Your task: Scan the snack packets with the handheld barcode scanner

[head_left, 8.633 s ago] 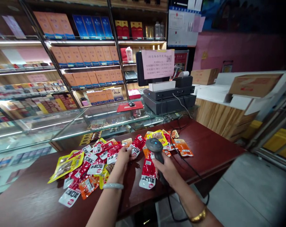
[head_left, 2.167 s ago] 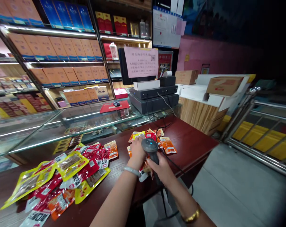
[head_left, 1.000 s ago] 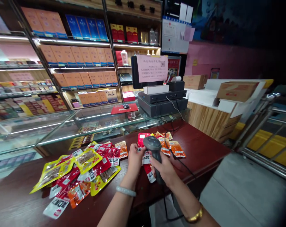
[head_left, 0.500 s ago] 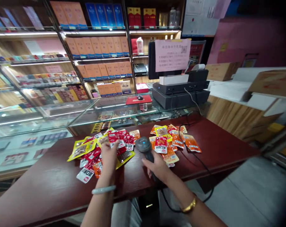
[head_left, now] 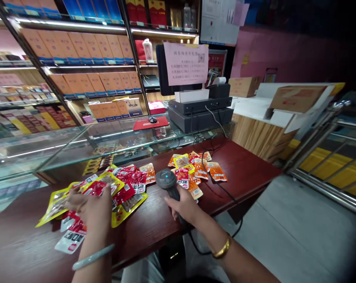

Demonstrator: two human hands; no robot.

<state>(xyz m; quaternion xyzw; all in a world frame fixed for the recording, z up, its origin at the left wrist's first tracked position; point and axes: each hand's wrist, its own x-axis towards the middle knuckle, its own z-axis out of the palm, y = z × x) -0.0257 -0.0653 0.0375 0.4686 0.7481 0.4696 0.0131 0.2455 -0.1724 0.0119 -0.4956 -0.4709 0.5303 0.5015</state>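
- Ahead of you, a glass counter (head_left: 113, 137) holds a red mat (head_left: 141, 125), with a dark mouse (head_left: 152, 120) on it.
- To the mat's right, a pink printed sheet (head_left: 186, 65) covers most of a black monitor (head_left: 161, 78), above a black till (head_left: 200, 118).
- Behind, lit shelves (head_left: 163, 33) carry rows of orange boxes (head_left: 92, 84), blue boxes (head_left: 91, 11) and red boxes (head_left: 157, 13).
- On your right: a wood-fronted cabinet (head_left: 250, 135), a cardboard box (head_left: 296, 98), metal railing (head_left: 328, 195) and grey floor (head_left: 275, 236).
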